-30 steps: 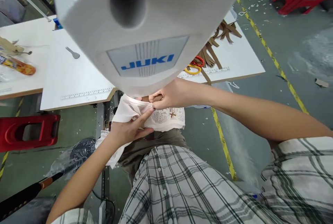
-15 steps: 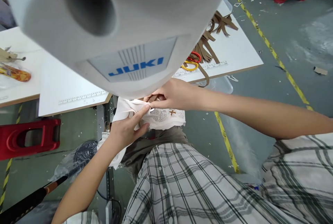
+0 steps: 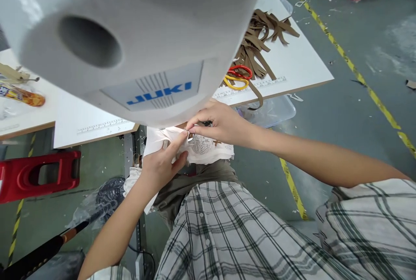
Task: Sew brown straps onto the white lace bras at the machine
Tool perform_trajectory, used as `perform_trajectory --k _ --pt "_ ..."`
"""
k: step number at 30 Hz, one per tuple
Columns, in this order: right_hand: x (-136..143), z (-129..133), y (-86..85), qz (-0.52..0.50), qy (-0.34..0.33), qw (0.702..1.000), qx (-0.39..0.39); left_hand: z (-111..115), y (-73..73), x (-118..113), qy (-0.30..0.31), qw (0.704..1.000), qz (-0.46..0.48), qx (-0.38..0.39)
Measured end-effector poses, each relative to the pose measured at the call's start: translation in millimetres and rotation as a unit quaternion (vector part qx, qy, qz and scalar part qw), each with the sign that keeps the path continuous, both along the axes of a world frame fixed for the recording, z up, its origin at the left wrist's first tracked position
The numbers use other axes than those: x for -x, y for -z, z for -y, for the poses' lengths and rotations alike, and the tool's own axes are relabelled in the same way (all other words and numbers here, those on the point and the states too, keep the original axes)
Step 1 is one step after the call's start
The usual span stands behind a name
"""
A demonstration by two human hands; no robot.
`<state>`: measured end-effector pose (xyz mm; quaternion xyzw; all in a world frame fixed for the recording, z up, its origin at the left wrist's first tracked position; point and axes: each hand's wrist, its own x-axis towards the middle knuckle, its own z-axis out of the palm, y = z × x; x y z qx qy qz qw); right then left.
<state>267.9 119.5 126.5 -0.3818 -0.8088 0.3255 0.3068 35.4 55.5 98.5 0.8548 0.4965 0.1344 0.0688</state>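
Note:
White fabric [image 3: 208,152] with a grey printed pattern and a small brown cross mark hangs over my lap below the sewing machine head [image 3: 139,67]. My left hand [image 3: 164,161] pinches its upper part between thumb and fingers. Close against those fingertips, my right hand [image 3: 214,126] has thumb and forefinger pressed together at the fabric's edge. A small shiny metal piece shows just under the fingertips; its shape is too small to tell. The machine head hides the needle area.
Scissors with red and yellow handles [image 3: 238,77] lie by brown strips [image 3: 256,50] on the white table [image 3: 302,63]. A red stool [image 3: 69,169] stands at the left. Left on the table is an orange packet [image 3: 22,94].
My right hand has shifted slightly, its fingertips now closer to my left fingertips, and the brown piece by them is less visible. The view has turned slightly.

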Motion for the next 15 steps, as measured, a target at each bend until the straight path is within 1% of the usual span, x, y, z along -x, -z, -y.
perform_trajectory --k 1,3,6,8,10,13,15 --pt "-0.4 1.2 2.6 -0.004 0.002 1.000 -0.009 0.3 -0.5 -0.8 -0.004 1.000 -0.010 -0.006" --pt "-1.4 5.5 12.3 -0.011 0.011 0.998 -0.054 1.7 -2.3 -2.1 -0.012 0.999 -0.026 -0.014" --pt "-3.7 13.0 30.8 -0.009 0.013 0.986 -0.166 4.0 -6.0 -1.9 -0.010 0.999 -0.027 -0.014" --pt "-4.9 14.9 38.9 0.024 0.011 0.973 -0.230 3.7 -9.0 1.1 0.006 1.000 -0.017 -0.006" --pt "-4.8 13.4 40.1 0.066 0.024 0.956 -0.284 1.2 -12.8 6.5 0.040 0.999 -0.006 0.005" --pt "-2.7 9.6 32.5 0.094 0.039 0.926 -0.363 -5.0 -19.2 15.0 0.091 0.996 -0.017 0.013" --pt "-1.8 10.3 26.9 0.092 0.043 0.918 -0.382 -8.2 -22.5 17.0 0.094 0.995 -0.031 0.011"
